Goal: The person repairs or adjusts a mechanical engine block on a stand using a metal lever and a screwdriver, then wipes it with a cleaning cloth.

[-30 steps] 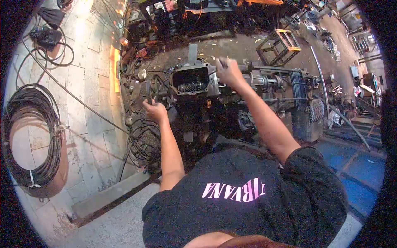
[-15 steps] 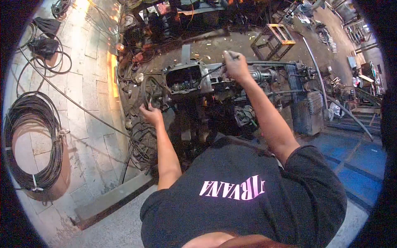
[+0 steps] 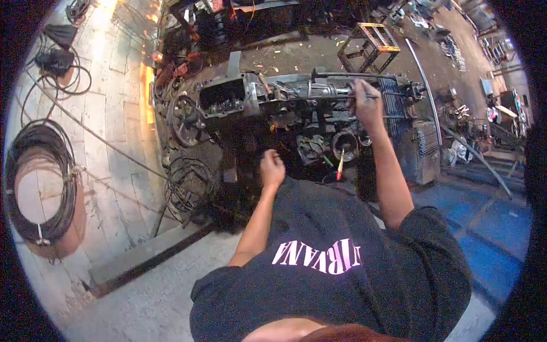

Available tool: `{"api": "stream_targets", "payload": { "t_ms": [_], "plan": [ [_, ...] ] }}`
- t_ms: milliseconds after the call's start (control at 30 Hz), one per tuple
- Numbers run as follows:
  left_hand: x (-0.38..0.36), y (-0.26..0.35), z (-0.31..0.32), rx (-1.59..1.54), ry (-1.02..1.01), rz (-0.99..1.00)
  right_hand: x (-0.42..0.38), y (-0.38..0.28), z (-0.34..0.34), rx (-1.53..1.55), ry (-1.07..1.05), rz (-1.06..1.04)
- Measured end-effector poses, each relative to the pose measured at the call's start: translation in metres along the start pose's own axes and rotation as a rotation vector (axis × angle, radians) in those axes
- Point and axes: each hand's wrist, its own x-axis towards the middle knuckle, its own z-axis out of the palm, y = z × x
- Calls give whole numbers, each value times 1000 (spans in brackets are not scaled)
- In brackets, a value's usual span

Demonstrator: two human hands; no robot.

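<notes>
My right hand (image 3: 369, 108) is closed around a thin dark rod (image 3: 373, 96), above the right part of a long, greasy machine assembly. My left hand (image 3: 272, 169) hovers in front of the assembly, close to my shirt. Its fingers are curled, and whatever they may hold is hidden. An open-topped metal housing (image 3: 247, 95) with dark parts inside forms the assembly's left part. Beside it stands a spoked handwheel (image 3: 172, 122). Below my right hand is a round metal container (image 3: 354, 149), with a red-and-yellow-handled tool (image 3: 340, 172) leaning at it.
Tangled cable (image 3: 191, 182) lies on the floor at left, near a steel beam (image 3: 142, 262). A large cable coil (image 3: 68, 188) is farther left. Behind the assembly stands a metal frame stand (image 3: 364, 48). A long pipe (image 3: 424, 85) and a finned motor (image 3: 427, 142) are at right.
My left hand has left the handwheel and moved right, toward my body. My right hand has shifted right along the assembly with the rod. The view has also shifted, uncovering the red-and-yellow tool.
</notes>
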Motion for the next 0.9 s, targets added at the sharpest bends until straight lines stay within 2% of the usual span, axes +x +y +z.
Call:
{"api": "stream_targets", "payload": {
  "t_ms": [33, 100, 133, 167, 233, 267, 300, 367, 433, 467, 500, 533, 567, 600, 633, 667, 700, 733, 767, 833, 867, 900],
  "plan": [
    [-6, -13, 37, -10, -123, -34, 5, 9, -2, 4, -24, -2],
    [-20, -13, 91, 126, -324, -174, 9, 22, -4, -183, -55, -305],
    [-26, -17, 113, 102, -376, -140, 7, 12, -8, -48, -135, -121],
    [-28, -39, 151, 97, -356, -157, 9, 19, -11, -39, -159, -128],
    [-21, -86, 234, 233, -43, -457, 17, 32, -18, 128, -349, 72],
    [-20, -87, 249, -362, 95, -760, 14, 28, -11, 70, -418, -446],
    [-23, -86, 260, -756, 101, -940, 5, 23, 1, 10, -467, -962],
    [-41, -18, 249, -1100, 191, -974, -24, 5, 11, -590, -921, -1018],
    [-48, 8, 256, -1015, 184, -1058, -9, -14, 20, -537, -904, -824],
    [-49, 6, 267, -950, 172, -1046, -6, -14, 27, -536, -911, -833],
    [-57, -5, 271, -1068, 35, -959, -9, -13, 33, -563, -886, -881],
    [-66, 1, 261, -1055, 33, -911, -17, -6, 35, -580, -855, -911],
    [-70, 5, 255, -1037, 24, -857, -36, 5, 30, -549, -818, -1069],
    [-67, 13, 255, -1035, 23, -854, -40, 13, 27, -500, -815, -935],
    [-67, 16, 260, -1237, 38, -895, -46, 11, 18, -452, -811, -797],
    [-64, 20, 265, -1446, 55, -926, -51, 15, 12, -455, -809, -803],
    [-62, 20, 266, -1448, 56, -920, -58, 22, 9, -390, -792, -674],
    [-67, 17, 263, -1475, -36, -864, -67, 31, 7, -323, -767, -534],
    [-68, 9, 267, -1506, -130, -806, -73, 44, 2, -327, -761, -529],
    [-69, -12, 278, -1441, -27, -740, -79, 72, -9, -511, -800, -339],
    [-84, 7, 264, -1252, 43, -410, -81, 93, -8, -516, -807, -340],
    [-97, 37, 242, -1040, 105, -88, -82, 116, -3, -647, -903, -332]
  ]
}}
